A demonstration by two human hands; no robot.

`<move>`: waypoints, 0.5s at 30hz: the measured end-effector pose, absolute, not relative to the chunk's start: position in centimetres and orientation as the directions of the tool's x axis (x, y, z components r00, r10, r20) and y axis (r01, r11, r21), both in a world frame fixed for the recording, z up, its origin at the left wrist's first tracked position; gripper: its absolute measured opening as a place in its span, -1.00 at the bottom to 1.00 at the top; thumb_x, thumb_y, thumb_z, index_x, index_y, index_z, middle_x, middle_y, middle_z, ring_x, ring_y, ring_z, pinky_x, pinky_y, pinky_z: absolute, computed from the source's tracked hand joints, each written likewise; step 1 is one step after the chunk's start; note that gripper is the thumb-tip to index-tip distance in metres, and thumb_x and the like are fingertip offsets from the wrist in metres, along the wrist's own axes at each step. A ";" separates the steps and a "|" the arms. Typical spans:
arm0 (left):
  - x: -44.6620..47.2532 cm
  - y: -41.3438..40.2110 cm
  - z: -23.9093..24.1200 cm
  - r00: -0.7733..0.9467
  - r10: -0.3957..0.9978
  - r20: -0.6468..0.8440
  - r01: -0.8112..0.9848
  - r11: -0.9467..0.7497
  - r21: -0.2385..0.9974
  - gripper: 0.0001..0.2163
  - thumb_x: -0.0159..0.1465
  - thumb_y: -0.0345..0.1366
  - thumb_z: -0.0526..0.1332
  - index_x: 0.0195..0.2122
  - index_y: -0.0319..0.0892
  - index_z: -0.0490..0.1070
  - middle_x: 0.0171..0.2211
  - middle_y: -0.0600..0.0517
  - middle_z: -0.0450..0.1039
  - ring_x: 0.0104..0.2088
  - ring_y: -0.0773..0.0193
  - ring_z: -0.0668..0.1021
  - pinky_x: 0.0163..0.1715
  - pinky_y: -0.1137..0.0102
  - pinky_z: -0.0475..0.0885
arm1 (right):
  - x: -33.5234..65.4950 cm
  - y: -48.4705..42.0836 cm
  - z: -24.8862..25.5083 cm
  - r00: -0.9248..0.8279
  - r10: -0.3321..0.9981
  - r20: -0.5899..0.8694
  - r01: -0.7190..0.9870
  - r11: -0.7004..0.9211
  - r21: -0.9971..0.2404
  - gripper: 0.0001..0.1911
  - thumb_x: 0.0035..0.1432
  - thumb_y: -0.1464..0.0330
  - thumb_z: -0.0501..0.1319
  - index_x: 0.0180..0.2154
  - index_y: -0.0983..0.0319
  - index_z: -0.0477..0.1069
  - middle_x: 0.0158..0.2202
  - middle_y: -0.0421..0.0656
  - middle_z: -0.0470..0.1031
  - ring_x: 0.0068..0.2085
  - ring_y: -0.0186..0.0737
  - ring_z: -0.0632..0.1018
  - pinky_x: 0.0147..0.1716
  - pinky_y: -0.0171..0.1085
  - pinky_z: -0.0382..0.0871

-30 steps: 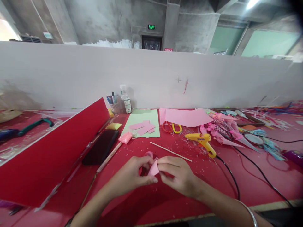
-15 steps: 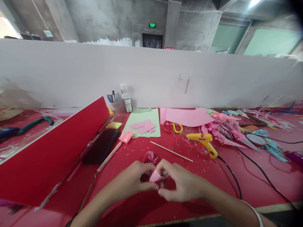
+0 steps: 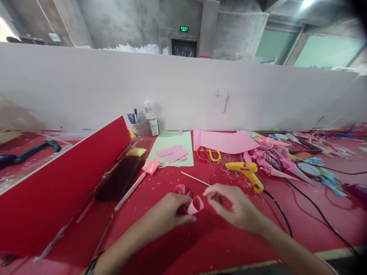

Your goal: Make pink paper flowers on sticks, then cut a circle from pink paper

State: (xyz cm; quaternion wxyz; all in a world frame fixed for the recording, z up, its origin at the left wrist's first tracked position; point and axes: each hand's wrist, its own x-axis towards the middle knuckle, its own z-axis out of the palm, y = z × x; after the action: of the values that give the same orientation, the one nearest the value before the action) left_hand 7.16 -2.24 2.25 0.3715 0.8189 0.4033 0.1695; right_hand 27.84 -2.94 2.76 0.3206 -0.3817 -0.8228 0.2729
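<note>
A curled strip of pink paper (image 3: 195, 205), bent into a loop, is pinched in my left hand (image 3: 171, 211). Just beyond it, a rolled pink paper piece (image 3: 181, 189) rests on the red table, partly hidden by my left hand. My right hand (image 3: 233, 206) is off the paper, to its right, with fingers bent and a gap between thumb and forefinger. Its fingertips are near the lower end of a thin wooden stick (image 3: 195, 178), and that end is covered by the hand. Pink paper cutouts (image 3: 173, 153) lie on a light green sheet (image 3: 157, 143).
A yellow glue gun (image 3: 246, 172) with a black cord lies to the right. Behind it are scissors (image 3: 214, 154), a pink sheet (image 3: 226, 140) and pink cone-shaped pieces (image 3: 275, 156). A red board (image 3: 65, 183) and a black phone-like slab (image 3: 122, 178) are on the left.
My right hand has let go of the pink paper and moved right and up, toward the stick. My left hand keeps the paper, whose open loop now shows.
</note>
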 end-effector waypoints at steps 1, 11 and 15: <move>7.0 -2.0 2.3 0.591 0.807 -0.005 0.566 -0.410 0.715 -0.86 0.09 -0.25 0.17 -0.43 -0.23 0.37 -0.53 0.10 0.35 -0.54 0.39 0.32 -0.55 0.49 0.17 | 28.8 -2.7 2.9 -0.417 0.833 0.363 0.511 0.545 -0.665 -0.86 0.09 0.41 0.02 -0.30 0.18 0.31 -0.40 -0.18 0.45 -0.39 -0.30 0.45 -0.44 -0.37 0.29; 4.6 2.4 3.9 0.338 0.875 0.346 0.726 -0.477 0.496 -0.75 0.13 -0.11 0.12 -0.51 -0.21 0.35 -0.60 0.12 0.29 -0.58 0.39 0.28 -0.55 0.47 0.18 | 42.8 -0.9 -3.0 0.095 0.896 0.433 0.932 0.073 -0.355 -0.69 -0.02 0.16 0.10 -0.29 0.23 0.23 -0.53 -0.20 0.32 -0.53 -0.25 0.39 -0.50 -0.30 0.28; 3.3 2.8 2.9 0.335 0.870 0.361 0.747 -0.479 0.461 -0.73 0.15 -0.10 0.09 -0.35 -0.20 0.39 -0.54 0.09 0.37 -0.55 0.36 0.33 -0.51 0.46 0.24 | 43.9 0.8 -5.0 0.033 0.915 0.402 0.939 0.109 -0.325 -0.54 -0.03 0.11 0.09 -0.15 0.28 0.21 -0.26 -0.01 0.39 -0.25 -0.09 0.45 -0.29 -0.19 0.31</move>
State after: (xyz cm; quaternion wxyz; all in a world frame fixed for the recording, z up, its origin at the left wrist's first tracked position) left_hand 3.29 2.75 2.95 0.1070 0.8100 0.4992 0.2885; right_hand 43.87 0.76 -5.05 0.2672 -0.6672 -0.6950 -0.0226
